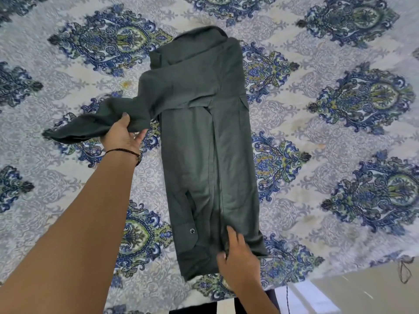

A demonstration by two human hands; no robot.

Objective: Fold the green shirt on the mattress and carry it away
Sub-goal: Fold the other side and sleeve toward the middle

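The dark green shirt [204, 141] lies lengthwise on the patterned mattress [328, 123], collar at the far end and hem near me, its sides folded inward into a long strip. One sleeve sticks out to the left. My left hand [121, 134] grips that sleeve near its middle and holds it lifted off the cover, the cuff hanging further left. My right hand [237, 261] rests on the shirt's near hem, fingers spread and pressing the cloth down, thumb at a crease.
The mattress cover has blue and green ornaments on a pale ground. Its near edge runs along the bottom right, where beige floor [367, 291] and a loose dark thread [404, 271] show. A thin bracelet sits on my left wrist.
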